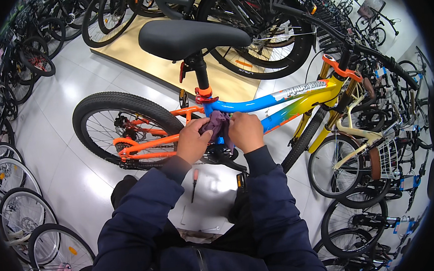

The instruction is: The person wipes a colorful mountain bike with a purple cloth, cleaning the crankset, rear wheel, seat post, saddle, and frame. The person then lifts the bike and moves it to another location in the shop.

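A small bicycle stands crosswise before me, its frame running from orange at the rear through blue to yellow at the front. My left hand and my right hand both pinch a crumpled purple cloth against the seat tube, just under the red seat clamp. The cloth covers part of the tube. Above it sits the black saddle. The knobby rear wheel is to the left of my hands. Below them are the crank and a pedal.
A screwdriver with a red handle lies on the pale tiled floor, with a wrench nearer me. Behind the bicycle is a wooden platform bearing larger bikes. Many bicycles line both sides, including one with a white basket.
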The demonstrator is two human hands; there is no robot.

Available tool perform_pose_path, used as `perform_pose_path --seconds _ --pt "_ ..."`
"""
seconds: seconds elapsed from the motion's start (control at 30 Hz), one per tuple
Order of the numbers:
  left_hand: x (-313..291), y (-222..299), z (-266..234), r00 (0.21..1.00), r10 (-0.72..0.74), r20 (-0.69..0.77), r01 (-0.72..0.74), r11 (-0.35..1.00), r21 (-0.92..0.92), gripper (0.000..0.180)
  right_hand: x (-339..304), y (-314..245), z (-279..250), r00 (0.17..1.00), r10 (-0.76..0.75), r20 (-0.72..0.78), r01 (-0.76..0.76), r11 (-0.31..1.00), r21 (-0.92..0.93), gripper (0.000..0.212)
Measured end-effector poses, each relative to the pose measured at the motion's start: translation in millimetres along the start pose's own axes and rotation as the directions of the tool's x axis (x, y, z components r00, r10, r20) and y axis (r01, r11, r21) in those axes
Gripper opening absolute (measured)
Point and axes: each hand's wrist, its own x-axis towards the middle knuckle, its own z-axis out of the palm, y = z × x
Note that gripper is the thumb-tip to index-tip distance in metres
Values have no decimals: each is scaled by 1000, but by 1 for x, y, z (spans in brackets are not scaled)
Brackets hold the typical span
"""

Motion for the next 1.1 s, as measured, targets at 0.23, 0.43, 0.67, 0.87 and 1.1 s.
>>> perform_pose_path --seconds 0.23,0.43,0.67,0.87,1.1 --pt "-1 -3 4 998 9 54 -12 999 53 36 1 25 17 995 89 36 -96 960 263 19" --pt "-6 0 9 988 -21 150 31 997 -65 35 3 39 5 898 284 336 -438 646 625 21" --pt "-6 -1 11 981 -108 162 130 982 -134 38 -1 27 17 985 159 72 -174 912 371 18" --pt "-9 0 9 973 -83 216 116 983 -145 37 -3 21 3 993 116 32 -120 949 293 18" --pt "-14 6 13 921 -89 380 161 973 -163 40 -13 20 -10 994 104 -21 -101 989 104 18"
